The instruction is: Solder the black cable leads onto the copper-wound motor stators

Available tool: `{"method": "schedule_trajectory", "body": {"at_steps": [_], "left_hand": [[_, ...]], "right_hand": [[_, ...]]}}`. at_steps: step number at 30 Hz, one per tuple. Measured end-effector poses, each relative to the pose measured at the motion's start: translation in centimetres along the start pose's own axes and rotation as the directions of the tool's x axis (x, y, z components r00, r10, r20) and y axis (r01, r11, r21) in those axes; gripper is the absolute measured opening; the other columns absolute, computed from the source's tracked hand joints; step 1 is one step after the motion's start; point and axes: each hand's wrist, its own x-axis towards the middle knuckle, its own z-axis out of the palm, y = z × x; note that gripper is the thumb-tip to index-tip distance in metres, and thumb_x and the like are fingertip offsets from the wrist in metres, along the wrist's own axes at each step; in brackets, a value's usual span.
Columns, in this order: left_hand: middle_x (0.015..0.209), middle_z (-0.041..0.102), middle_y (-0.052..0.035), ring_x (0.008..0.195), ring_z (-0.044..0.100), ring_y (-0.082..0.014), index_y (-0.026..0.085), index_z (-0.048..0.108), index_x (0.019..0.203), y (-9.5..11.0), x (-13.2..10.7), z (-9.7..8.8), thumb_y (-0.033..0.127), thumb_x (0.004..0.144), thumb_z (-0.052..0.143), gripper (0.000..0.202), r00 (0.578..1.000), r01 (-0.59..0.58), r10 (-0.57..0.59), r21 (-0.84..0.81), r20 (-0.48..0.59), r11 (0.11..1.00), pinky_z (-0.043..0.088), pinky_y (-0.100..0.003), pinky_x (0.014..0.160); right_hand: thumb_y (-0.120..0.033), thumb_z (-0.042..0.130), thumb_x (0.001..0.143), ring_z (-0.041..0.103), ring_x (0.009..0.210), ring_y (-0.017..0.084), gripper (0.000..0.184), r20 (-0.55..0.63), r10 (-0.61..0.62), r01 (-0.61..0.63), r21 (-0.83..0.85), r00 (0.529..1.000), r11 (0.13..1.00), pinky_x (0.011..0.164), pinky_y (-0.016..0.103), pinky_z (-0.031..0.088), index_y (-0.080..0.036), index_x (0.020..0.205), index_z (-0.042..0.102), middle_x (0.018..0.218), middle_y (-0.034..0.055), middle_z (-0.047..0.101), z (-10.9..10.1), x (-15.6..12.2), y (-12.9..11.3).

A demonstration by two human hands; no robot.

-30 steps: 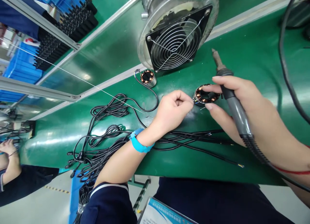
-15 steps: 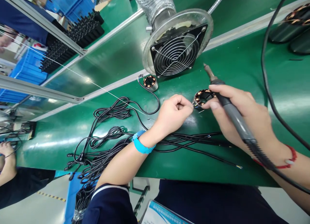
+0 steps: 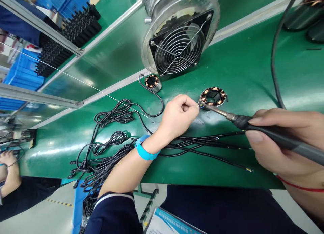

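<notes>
My right hand (image 3: 280,136) grips a soldering iron (image 3: 268,131) by its dark handle. The iron's tip reaches left to the near-left rim of a ring-shaped motor stator (image 3: 213,96) with copper windings, where thin wires come together. At that same edge, my left hand (image 3: 180,115) pinches thin wires (image 3: 200,105) between thumb and fingertips; the exact contact between tip and wires is too small to make out. A second stator (image 3: 153,82), joined to a black cable, stands behind my left hand. Under my left forearm lie several black cables (image 3: 192,143).
A fume extractor fan (image 3: 178,53) with a wire guard stands at the back of the green bench (image 3: 253,68). Coiled black cables (image 3: 115,114) lie to the left. More stators (image 3: 301,14) sit at the far right. A co-worker's hand (image 3: 8,159) is at the left edge.
My right hand has turned the soldering iron, bringing its tip from pointing up and away down to the wires at the stator's edge. Its fingers have left the stator. My left hand keeps its pinch.
</notes>
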Motion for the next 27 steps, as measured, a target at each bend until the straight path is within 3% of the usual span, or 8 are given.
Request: {"method": "schedule_trajectory", "body": {"at_steps": [3, 8, 15, 17, 19, 22, 24, 27], "left_hand": [[0.060, 0.052, 0.0060, 0.053, 0.044, -0.0037, 0.016, 0.055, 0.064, 0.1, 0.0, 0.0, 0.010, 0.074, 0.059, 0.013, 1.000, 0.018, -0.018, -0.016, 0.000, 1.000, 0.036, -0.018, 0.053], [0.057, 0.051, 0.0066, 0.051, 0.044, -0.0036, 0.017, 0.055, 0.064, 0.0, 0.1, 0.1, 0.009, 0.074, 0.058, 0.013, 1.000, 0.030, -0.030, -0.040, 0.011, 0.999, 0.035, -0.017, 0.050], [0.057, 0.052, 0.0068, 0.051, 0.045, -0.0033, 0.017, 0.055, 0.064, 0.0, 0.1, 0.1, 0.009, 0.072, 0.059, 0.012, 0.999, 0.032, -0.032, -0.037, -0.002, 0.999, 0.036, -0.017, 0.051], [0.057, 0.052, 0.0069, 0.051, 0.045, -0.0035, 0.017, 0.055, 0.064, 0.0, 0.1, 0.1, 0.010, 0.072, 0.059, 0.011, 1.000, 0.026, -0.026, -0.040, 0.000, 0.999, 0.036, -0.017, 0.051], [0.056, 0.052, 0.0069, 0.051, 0.045, -0.0037, 0.017, 0.056, 0.064, 0.0, 0.1, 0.1, 0.011, 0.072, 0.059, 0.010, 1.000, 0.021, -0.021, -0.042, 0.003, 0.999, 0.036, -0.017, 0.051], [0.056, 0.052, 0.0070, 0.050, 0.045, -0.0039, 0.017, 0.056, 0.065, 0.0, 0.1, 0.1, 0.011, 0.072, 0.059, 0.010, 1.000, 0.028, -0.028, -0.039, 0.008, 0.999, 0.037, -0.018, 0.051], [0.056, 0.052, 0.0070, 0.051, 0.044, -0.0040, 0.017, 0.056, 0.065, 0.0, 0.1, 0.1, 0.012, 0.072, 0.059, 0.010, 0.999, 0.032, -0.032, -0.033, 0.007, 0.999, 0.037, -0.018, 0.051], [0.058, 0.053, 0.0067, 0.052, 0.045, -0.0042, 0.017, 0.056, 0.065, 0.2, 0.1, 0.1, 0.011, 0.072, 0.060, 0.010, 1.000, 0.028, -0.028, -0.018, -0.004, 0.999, 0.037, -0.018, 0.052]], "right_hand": [[-0.022, 0.070, 0.086, 0.056, 0.051, 0.010, 0.010, 0.029, -0.007, 0.008, -0.024, 1.000, 1.000, 0.037, 0.022, 0.035, -0.019, 0.081, 0.062, 0.074, 0.0036, 0.064, 0.0, 0.6, -0.2], [-0.017, 0.070, 0.086, 0.048, 0.045, 0.007, 0.013, 0.061, -0.078, 0.076, 0.035, 0.995, 0.996, 0.034, 0.019, 0.031, -0.020, 0.080, 0.058, 0.061, -0.0019, 0.053, -0.1, 1.5, -0.3], [-0.022, 0.072, 0.087, 0.050, 0.047, 0.006, 0.014, 0.051, -0.063, 0.063, 0.000, 0.997, 0.998, 0.038, 0.018, 0.036, -0.018, 0.082, 0.059, 0.064, -0.0012, 0.056, 0.1, 0.9, 0.2], [-0.023, 0.072, 0.088, 0.061, 0.057, 0.010, 0.010, 0.061, -0.036, 0.043, -0.123, 0.998, 0.991, 0.047, 0.019, 0.048, -0.019, 0.092, 0.064, 0.075, 0.0026, 0.067, -0.2, 0.7, -0.1], [-0.026, 0.071, 0.091, 0.072, 0.081, 0.018, 0.020, 0.093, 0.068, -0.044, -0.243, 0.993, 0.969, 0.067, 0.025, 0.059, -0.020, 0.110, 0.067, 0.098, 0.0076, 0.073, -0.7, 0.9, -0.8], [-0.038, 0.062, 0.098, 0.070, 0.106, 0.023, 0.040, 0.185, 0.273, -0.219, -0.267, 0.944, 0.938, 0.088, 0.034, 0.060, -0.025, 0.136, 0.059, 0.123, 0.0069, 0.069, -1.2, 2.1, -1.9], [-0.045, 0.056, 0.100, 0.070, 0.101, 0.021, 0.042, 0.226, 0.292, -0.224, -0.285, 0.929, 0.932, 0.080, 0.032, 0.060, -0.029, 0.138, 0.058, 0.126, 0.0043, 0.067, -1.3, 3.3, -2.2], [-0.047, 0.050, 0.101, 0.071, 0.086, 0.020, 0.038, 0.306, 0.232, -0.128, -0.326, 0.923, 0.937, 0.060, 0.029, 0.056, -0.030, 0.133, 0.061, 0.119, 0.0035, 0.070, -0.6, 4.6, -1.7]]}}
